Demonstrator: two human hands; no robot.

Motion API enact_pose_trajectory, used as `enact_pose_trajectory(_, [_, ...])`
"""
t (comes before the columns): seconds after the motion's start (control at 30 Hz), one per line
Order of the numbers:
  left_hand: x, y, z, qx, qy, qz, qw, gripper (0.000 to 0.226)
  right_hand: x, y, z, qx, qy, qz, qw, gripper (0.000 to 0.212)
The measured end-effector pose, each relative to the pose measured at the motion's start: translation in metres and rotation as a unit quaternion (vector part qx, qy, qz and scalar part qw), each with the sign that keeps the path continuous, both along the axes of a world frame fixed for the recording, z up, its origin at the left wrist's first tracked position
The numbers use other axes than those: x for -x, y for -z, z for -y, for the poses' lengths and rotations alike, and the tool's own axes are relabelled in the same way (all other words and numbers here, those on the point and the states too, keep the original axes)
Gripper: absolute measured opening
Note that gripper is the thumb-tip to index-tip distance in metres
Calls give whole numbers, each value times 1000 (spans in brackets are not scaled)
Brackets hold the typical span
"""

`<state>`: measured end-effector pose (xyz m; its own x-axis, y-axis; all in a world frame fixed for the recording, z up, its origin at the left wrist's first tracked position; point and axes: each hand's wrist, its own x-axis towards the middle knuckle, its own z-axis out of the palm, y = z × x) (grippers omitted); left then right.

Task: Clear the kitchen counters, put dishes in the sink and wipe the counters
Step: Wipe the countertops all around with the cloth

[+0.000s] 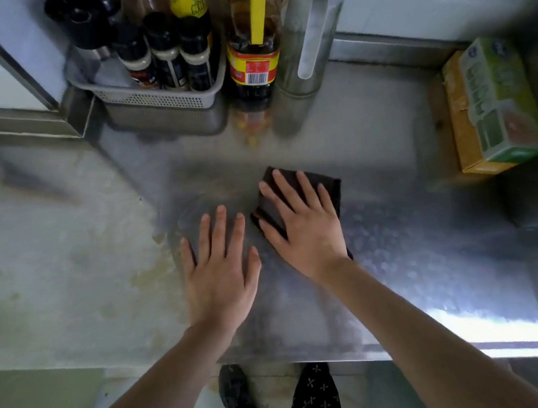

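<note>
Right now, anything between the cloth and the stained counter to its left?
Yes: the left hand lies flat on the counter right beside the cloth, on its left, in the sweep's path. The right hand presses the cloth flat. Nothing else visible stands that way.

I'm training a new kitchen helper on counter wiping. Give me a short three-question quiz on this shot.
1. True or false: the left hand presses the dark cloth.
2. What stands in the perforated basket? A spice jars, B plates, C cups.
3. Fill in: the green and yellow box lies at the steel counter's ___ side.
Key: 1 false, the right hand presses it; the left lies flat on bare steel. 2 A. 3 right.
</note>
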<state>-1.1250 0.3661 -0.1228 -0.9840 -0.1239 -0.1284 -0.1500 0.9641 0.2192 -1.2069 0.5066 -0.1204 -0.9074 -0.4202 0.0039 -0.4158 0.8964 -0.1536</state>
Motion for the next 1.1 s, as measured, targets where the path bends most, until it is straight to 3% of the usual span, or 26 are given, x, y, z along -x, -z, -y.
enact_pose_trajectory(0.1, [0,-3,1,-25,5,5,1000,58,-16,2,-27,-22,7,1,1000,57])
enact_pose_trajectory(0.23, [-6,-13,13,-78,20,-21,997,59,-32,-1,-26,0,219,21,975,60])
enact_pose_trajectory(0.3, [-18,-17,25,-54,46,-53,996,53,-56,-1,-7,-1,181,25,983,59])
enact_pose_trajectory(0.4, [-37,-20,45,-17,71,-62,995,52,-86,-1,-9,-27,14,13,999,56])
enact_pose_trajectory(0.47, [-46,-20,59,-6,64,-54,996,52,-89,-1,-27,-42,-15,7,999,56])
enact_pose_trajectory(0.6, [-55,-15,89,16,31,-32,999,54,-101,0,-36,-15,207,21,978,59])
enact_pose_trajectory(0.67, [-59,-11,98,17,22,-16,999,55,-119,0,-11,-4,255,20,967,60])
enact_pose_trajectory(0.8, [-60,-8,100,22,22,-4,1000,54,-148,-2,50,2,104,33,994,58])
enact_pose_trajectory(0.93, [-60,-10,101,26,24,6,999,54,-141,-1,37,-29,11,20,999,58])
enact_pose_trajectory(1.0, [-61,-10,101,21,22,10,999,53,-139,0,16,-36,68,24,997,58])
enact_pose_trajectory(1.1, [-61,-9,101,15,25,8,1000,53,-147,1,21,-14,243,36,969,61])
